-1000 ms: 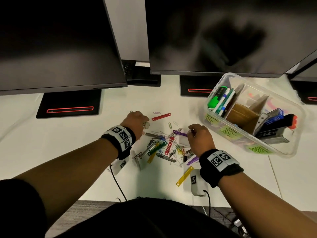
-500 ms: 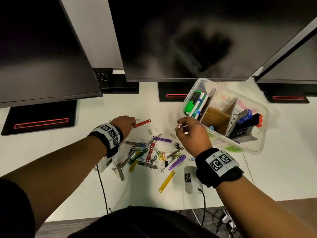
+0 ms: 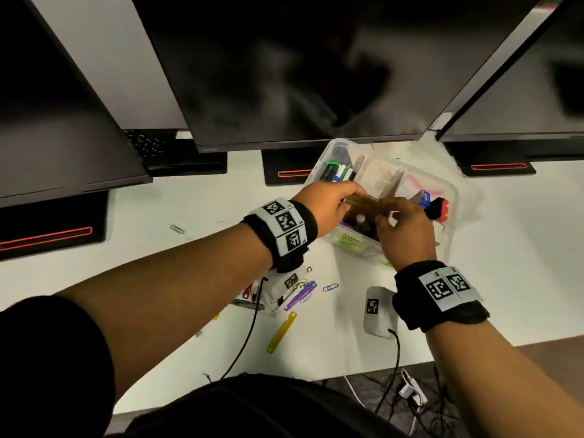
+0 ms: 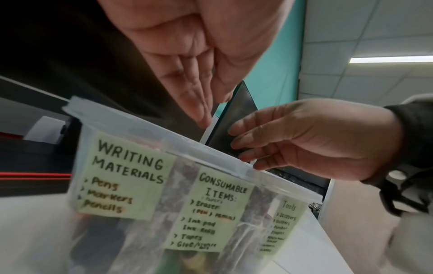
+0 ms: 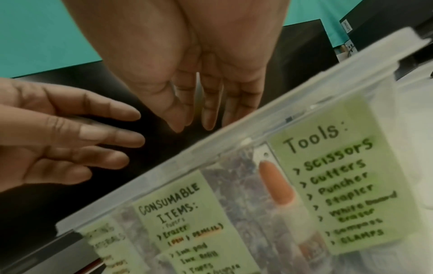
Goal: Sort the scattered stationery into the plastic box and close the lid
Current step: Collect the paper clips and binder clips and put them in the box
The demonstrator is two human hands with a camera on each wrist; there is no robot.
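Observation:
The clear plastic box (image 3: 444, 188) stands lidless on the white desk below the middle monitor, with green labels (image 4: 127, 176) on its front wall. Pens and a green highlighter (image 3: 335, 172) fill its left compartment, and a black and red stapler (image 3: 437, 207) lies at its right. Both hands hover over the middle compartment. My left hand (image 3: 335, 200) points its straight fingers (image 4: 199, 103) down over the rim and holds nothing I can see. My right hand (image 3: 399, 222) is likewise open, fingers (image 5: 206, 113) hanging straight. Coloured clips lie under my left forearm: purple (image 3: 300, 295), yellow (image 3: 281, 331), blue (image 3: 330, 288).
Three dark monitors (image 3: 284, 74) overhang the back of the desk on black stands with red lines (image 3: 44, 237). One paper clip (image 3: 177, 229) lies apart at the left. The desk's front edge (image 3: 363, 371) is close to my body, with cables (image 3: 407, 393) below it.
Both hands left the clip pile and moved right and back to above the box. Their fingers, curled a second ago, are now straight. The head view has swung toward the box.

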